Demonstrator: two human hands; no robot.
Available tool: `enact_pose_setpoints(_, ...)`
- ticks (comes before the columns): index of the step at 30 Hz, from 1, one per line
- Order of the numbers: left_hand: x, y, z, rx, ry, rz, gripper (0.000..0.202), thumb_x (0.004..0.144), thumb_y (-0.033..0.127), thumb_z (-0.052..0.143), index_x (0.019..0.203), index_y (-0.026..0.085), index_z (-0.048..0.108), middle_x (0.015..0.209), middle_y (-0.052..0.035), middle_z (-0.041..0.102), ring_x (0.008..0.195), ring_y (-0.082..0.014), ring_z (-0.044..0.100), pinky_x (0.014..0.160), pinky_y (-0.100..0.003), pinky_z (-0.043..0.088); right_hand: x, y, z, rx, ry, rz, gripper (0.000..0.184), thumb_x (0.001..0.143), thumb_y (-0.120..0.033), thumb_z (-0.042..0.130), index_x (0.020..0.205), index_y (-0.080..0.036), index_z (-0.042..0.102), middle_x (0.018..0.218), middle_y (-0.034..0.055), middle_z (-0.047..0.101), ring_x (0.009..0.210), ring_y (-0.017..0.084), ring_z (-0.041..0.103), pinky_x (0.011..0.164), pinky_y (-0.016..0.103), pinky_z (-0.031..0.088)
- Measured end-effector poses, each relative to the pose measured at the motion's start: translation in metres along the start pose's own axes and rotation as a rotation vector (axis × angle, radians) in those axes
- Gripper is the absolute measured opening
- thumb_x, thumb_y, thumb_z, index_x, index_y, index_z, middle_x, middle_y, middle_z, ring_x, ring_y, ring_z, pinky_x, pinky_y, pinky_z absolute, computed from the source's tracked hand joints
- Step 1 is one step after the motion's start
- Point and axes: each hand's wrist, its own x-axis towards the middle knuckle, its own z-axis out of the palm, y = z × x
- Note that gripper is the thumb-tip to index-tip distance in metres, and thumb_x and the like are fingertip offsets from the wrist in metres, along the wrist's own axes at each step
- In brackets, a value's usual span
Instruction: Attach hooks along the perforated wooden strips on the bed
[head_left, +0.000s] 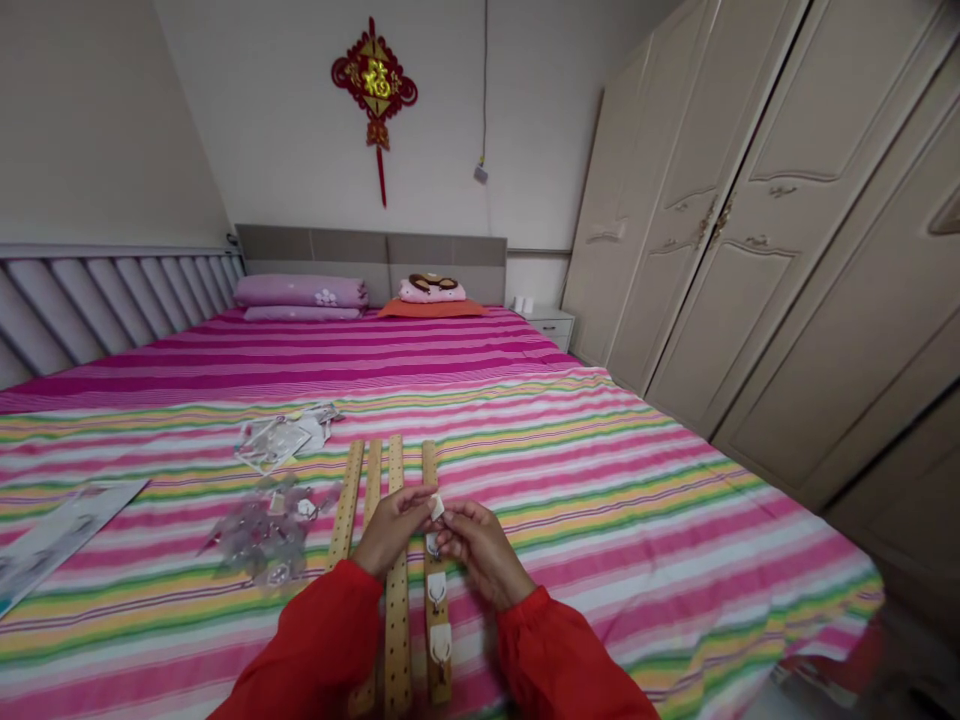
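My left hand (390, 530) and my right hand (484, 552) meet above a perforated wooden strip (436, 610), pinching a small white plastic hook (436, 508) between their fingertips. Several white hooks (439, 644) are fixed down that strip, just below my right hand. Three more wooden strips lie beside it, and the nearest (397, 620) passes under my left wrist. To the left of my left hand sits a heap of small clear plastic packets (262, 532) holding hardware. My red sleeves (307, 640) cover both forearms.
Everything lies on a bed with a striped sheet (615, 500). A clear plastic bag (274, 442) and a printed sheet (67, 530) lie to the left. Pillows (300, 292) rest against the headboard, and a tall cream wardrobe (750, 220) stands along the right.
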Motion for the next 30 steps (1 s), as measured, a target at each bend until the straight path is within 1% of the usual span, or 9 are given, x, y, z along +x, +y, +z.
enact_pose_setpoints(3, 0.003, -0.003, 0.002, -0.044, 0.027, -0.014, 0.054, 0.053, 0.047, 0.079, 0.093, 0.012, 0.068, 0.084, -0.0072, 0.07, 0.076, -0.0163, 0.064, 0.074, -0.029, 0.051, 0.007, 0.0, -0.003, -0.016, 0.038, -0.033, 0.029, 0.057, -0.029, 0.08, 0.077, -0.013, 0.066, 0.06, 0.0016, 0.067, 0.045, 0.008, 0.057, 0.045, 0.018, 0.047)
enact_pose_setpoints(7, 0.009, -0.009, 0.002, -0.018, 0.006, -0.053, 0.048, 0.057, 0.052, 0.075, 0.084, 0.012, 0.069, 0.079, -0.0065, 0.069, 0.076, -0.0159, 0.064, 0.071, -0.027, 0.051, 0.017, 0.001, -0.007, -0.192, 0.082, -0.116, 0.028, 0.057, -0.033, 0.079, 0.072, -0.015, 0.063, 0.047, -0.0021, 0.062, 0.04, 0.01, 0.055, 0.043, 0.021, 0.045)
enact_pose_setpoints(12, 0.016, -0.012, 0.003, -0.033, -0.015, -0.063, 0.047, 0.05, 0.046, 0.08, 0.08, 0.012, 0.068, 0.075, -0.0051, 0.068, 0.072, -0.015, 0.063, 0.07, -0.027, 0.05, 0.025, 0.002, -0.006, -0.315, 0.029, -0.222, 0.03, 0.057, -0.039, 0.079, 0.069, -0.017, 0.062, 0.045, -0.0043, 0.059, 0.039, 0.009, 0.052, 0.043, 0.021, 0.042)
enact_pose_setpoints(15, 0.02, -0.014, 0.002, -0.073, -0.005, -0.066, 0.045, 0.048, 0.043, 0.081, 0.077, 0.011, 0.068, 0.071, -0.0046, 0.068, 0.068, -0.0143, 0.063, 0.072, -0.028, 0.05, 0.029, 0.0, -0.006, -0.33, 0.013, -0.213, 0.03, 0.061, -0.042, 0.076, 0.067, -0.016, 0.063, 0.046, -0.0026, 0.06, 0.041, 0.01, 0.053, 0.045, 0.022, 0.043)
enact_pose_setpoints(17, 0.021, -0.015, 0.002, -0.098, 0.01, -0.08, 0.042, 0.049, 0.041, 0.081, 0.076, 0.011, 0.068, 0.072, -0.0051, 0.069, 0.069, -0.0141, 0.063, 0.073, -0.029, 0.05, 0.032, -0.002, -0.008, -0.319, 0.038, -0.218, 0.03, 0.062, -0.043, 0.074, 0.066, -0.016, 0.063, 0.049, -0.0018, 0.062, 0.043, 0.011, 0.055, 0.045, 0.022, 0.045)
enact_pose_setpoints(20, 0.023, -0.017, 0.002, -0.146, 0.04, -0.135, 0.038, 0.048, 0.036, 0.082, 0.074, 0.012, 0.068, 0.074, -0.0061, 0.07, 0.071, -0.0144, 0.065, 0.074, -0.027, 0.051, 0.039, 0.0, -0.011, -0.283, 0.125, -0.237, 0.03, 0.059, -0.043, 0.076, 0.066, -0.017, 0.062, 0.049, -0.0026, 0.061, 0.042, 0.011, 0.054, 0.043, 0.022, 0.044)
enact_pose_setpoints(23, 0.023, -0.017, 0.003, -0.18, 0.057, -0.174, 0.036, 0.046, 0.032, 0.084, 0.072, 0.013, 0.067, 0.073, -0.0059, 0.07, 0.071, -0.0144, 0.065, 0.073, -0.026, 0.051, 0.045, 0.004, -0.014, -0.267, 0.123, -0.18, 0.031, 0.057, -0.041, 0.077, 0.067, -0.016, 0.063, 0.05, -0.0015, 0.063, 0.042, 0.011, 0.056, 0.04, 0.021, 0.043)
enact_pose_setpoints(27, 0.022, -0.016, 0.004, -0.199, 0.063, -0.161, 0.034, 0.049, 0.032, 0.082, 0.072, 0.012, 0.068, 0.077, -0.0069, 0.07, 0.073, -0.0146, 0.065, 0.071, -0.025, 0.051, 0.048, 0.008, -0.014, -0.218, 0.097, -0.133, 0.029, 0.054, -0.036, 0.08, 0.068, -0.015, 0.064, 0.052, 0.0, 0.065, 0.041, 0.011, 0.056, 0.039, 0.02, 0.043)
enact_pose_setpoints(30, 0.018, -0.013, 0.004, -0.17, 0.064, -0.099, 0.037, 0.054, 0.036, 0.079, 0.081, 0.012, 0.069, 0.082, -0.0074, 0.071, 0.076, -0.0153, 0.065, 0.071, -0.025, 0.05, 0.044, 0.007, -0.013, -0.127, 0.087, -0.113, 0.028, 0.054, -0.03, 0.081, 0.073, -0.014, 0.067, 0.055, 0.0009, 0.066, 0.042, 0.01, 0.056, 0.04, 0.019, 0.043)
